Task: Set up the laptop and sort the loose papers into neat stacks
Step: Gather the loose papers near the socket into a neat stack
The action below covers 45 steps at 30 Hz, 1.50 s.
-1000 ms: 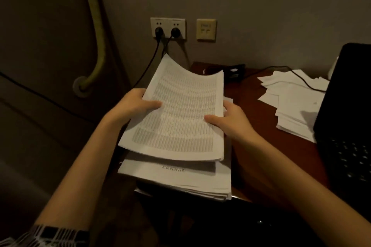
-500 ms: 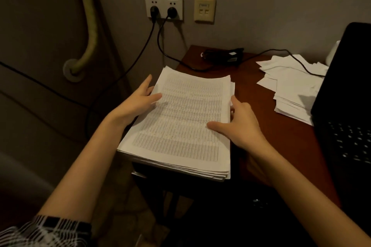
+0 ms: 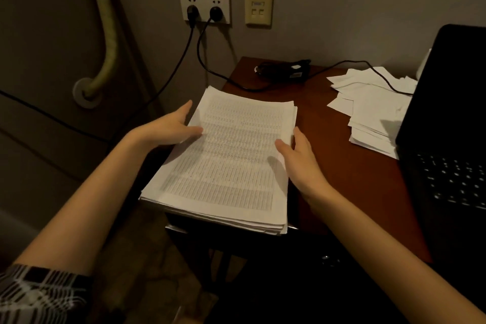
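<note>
Dark wooden desk (image 3: 342, 155) carries our printed stack (image 3: 223, 163) at its left front corner, long axis running away from us; our left hand (image 3: 168, 126) and right hand (image 3: 297, 158) flank its long edges, fingers relaxed, clamping nothing, while loose papers (image 3: 373, 108) lie nearer the right hand

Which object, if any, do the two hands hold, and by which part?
Neither hand grips anything. The left hand and right hand lie open against the long side edges of the printed paper stack.
</note>
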Motion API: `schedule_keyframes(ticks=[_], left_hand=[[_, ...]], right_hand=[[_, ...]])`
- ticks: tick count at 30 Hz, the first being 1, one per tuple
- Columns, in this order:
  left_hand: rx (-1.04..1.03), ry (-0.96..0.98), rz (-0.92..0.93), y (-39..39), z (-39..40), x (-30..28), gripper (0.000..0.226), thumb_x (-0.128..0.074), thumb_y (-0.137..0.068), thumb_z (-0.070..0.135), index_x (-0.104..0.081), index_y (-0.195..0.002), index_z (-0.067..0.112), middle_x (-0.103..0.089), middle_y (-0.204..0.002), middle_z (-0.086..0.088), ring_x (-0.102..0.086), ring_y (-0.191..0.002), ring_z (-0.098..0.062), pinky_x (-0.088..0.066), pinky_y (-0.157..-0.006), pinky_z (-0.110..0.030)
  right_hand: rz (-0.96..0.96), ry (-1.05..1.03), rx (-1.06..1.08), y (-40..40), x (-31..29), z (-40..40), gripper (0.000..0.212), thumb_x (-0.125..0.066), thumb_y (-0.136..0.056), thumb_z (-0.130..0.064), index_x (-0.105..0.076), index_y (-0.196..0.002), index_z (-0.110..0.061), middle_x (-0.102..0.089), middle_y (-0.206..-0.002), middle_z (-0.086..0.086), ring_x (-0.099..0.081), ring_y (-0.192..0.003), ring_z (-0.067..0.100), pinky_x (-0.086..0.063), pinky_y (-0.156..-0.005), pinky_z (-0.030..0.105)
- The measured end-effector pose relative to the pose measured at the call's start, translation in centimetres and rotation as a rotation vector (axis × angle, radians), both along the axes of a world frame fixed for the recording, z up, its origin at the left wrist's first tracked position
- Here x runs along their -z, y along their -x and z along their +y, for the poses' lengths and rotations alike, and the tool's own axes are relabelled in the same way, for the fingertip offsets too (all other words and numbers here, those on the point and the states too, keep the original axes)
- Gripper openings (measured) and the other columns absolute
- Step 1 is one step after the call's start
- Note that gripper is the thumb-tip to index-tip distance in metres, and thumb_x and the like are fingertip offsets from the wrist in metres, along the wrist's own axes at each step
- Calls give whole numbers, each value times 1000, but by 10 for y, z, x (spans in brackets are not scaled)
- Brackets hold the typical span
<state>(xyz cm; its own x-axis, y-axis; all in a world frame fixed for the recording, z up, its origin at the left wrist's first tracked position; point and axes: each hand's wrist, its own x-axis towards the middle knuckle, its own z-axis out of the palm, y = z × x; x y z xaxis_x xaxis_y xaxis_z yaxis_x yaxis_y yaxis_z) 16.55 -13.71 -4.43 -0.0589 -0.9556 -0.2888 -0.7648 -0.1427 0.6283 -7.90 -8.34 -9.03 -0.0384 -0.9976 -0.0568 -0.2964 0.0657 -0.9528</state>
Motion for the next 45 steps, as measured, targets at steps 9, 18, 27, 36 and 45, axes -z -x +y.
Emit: schedule_keyframes(ticks=[9, 18, 27, 36, 45], left_hand=[[427, 293, -390, 97, -62, -31, 53, -56, -94, 33, -40, -142, 17, -38, -148, -4, -39, -132, -23, -35, -106, -34], [656, 312, -327, 240, -102, 9, 40, -54, -95, 25, -50, -134, 19, -49, -138, -6, -47, -124, -23, -43, -101, -37], [425, 602, -5, 251, -107, 57, 28, -48, -97, 19, -60, -122, 23, -56, -126, 5, -52, -116, -12, -43, -97, -27], [11, -51, 988, 257, -106, 43, 31, -44, -101, 16, -50, -130, 12, -58, -125, -14, -64, -105, -21, -56, -84, -34], [-85, -408, 1175, 250, -109, 36, 43, -35, -103, 24, -35, -141, 4, -46, -139, -22, -53, -122, -31, -51, -88, -41]], right_hand=[[913, -59, 38, 96, -16, -44, 79, -59, -84, 3, -15, -149, -8, -18, -153, 15, -23, -140, 32, -32, -110, 39], [1105, -110, 239, 137, -6, -82, 59, -57, -89, -12, -27, -140, -13, -42, -132, 17, -44, -120, 32, -46, -96, 40], [1349, -92, 297, 150, 3, -103, 20, -46, -96, -5, -47, -116, -8, -64, -105, 11, -64, -93, 27, -51, -71, 33], [1224, 10, 406, 147, -18, -110, 18, -45, -97, -9, -51, -115, -11, -62, -107, 11, -62, -97, 29, -50, -74, 34], [1120, -172, -88, 142, -22, -92, 92, -73, -77, -20, -17, -148, -24, -32, -145, 11, -34, -133, 31, -40, -104, 47]])
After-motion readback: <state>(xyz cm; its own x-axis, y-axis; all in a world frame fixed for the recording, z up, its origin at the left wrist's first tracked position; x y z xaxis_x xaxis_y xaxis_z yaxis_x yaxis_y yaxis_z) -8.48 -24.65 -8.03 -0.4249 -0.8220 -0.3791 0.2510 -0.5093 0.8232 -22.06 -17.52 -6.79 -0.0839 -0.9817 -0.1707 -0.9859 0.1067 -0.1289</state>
